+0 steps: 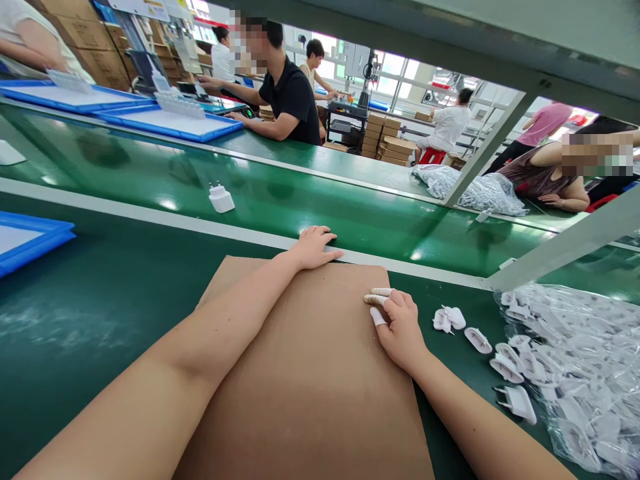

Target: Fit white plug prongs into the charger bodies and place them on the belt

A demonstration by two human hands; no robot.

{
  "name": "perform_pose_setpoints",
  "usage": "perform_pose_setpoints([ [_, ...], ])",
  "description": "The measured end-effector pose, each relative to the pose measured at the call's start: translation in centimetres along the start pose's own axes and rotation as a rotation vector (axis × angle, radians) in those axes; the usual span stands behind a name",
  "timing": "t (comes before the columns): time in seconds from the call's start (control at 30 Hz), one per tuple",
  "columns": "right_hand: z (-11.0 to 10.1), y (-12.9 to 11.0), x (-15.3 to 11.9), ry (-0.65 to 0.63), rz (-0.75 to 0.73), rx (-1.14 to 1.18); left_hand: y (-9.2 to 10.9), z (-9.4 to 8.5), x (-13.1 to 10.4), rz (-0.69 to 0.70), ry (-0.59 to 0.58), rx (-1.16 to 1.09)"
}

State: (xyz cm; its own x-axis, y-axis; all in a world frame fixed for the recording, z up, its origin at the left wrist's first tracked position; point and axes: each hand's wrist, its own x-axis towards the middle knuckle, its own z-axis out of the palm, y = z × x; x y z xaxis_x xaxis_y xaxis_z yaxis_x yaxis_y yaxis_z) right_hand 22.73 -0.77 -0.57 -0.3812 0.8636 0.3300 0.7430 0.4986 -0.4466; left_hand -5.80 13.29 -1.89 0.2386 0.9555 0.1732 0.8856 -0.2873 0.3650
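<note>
Matt cardboard sheet [310, 360], glossy belt [280, 200], crinkled clear plastic bag [595, 360]

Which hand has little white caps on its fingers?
The right hand: white caps cover some of its fingers, while the left hand shows none.

Left arm [210, 347] stretched forward, left hand [313, 248] palm down and unclosed, thumb [333, 255] apart and nearer the body than its fingers. Right hand [403, 327] lies rightward of those fingers and nearer, loosely bent, three fingertips [379, 317] covered white; right forearm [465, 407] trails behind them.
</note>
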Motion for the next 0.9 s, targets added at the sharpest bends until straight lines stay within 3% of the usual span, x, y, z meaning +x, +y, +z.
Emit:
perform_pose_setpoints([
  [0.9,-0.13,0.17,0.06,-0.012,-0.029,-0.013,0.3,-0.36,0.1,-0.03,-0.038,0.001],
])
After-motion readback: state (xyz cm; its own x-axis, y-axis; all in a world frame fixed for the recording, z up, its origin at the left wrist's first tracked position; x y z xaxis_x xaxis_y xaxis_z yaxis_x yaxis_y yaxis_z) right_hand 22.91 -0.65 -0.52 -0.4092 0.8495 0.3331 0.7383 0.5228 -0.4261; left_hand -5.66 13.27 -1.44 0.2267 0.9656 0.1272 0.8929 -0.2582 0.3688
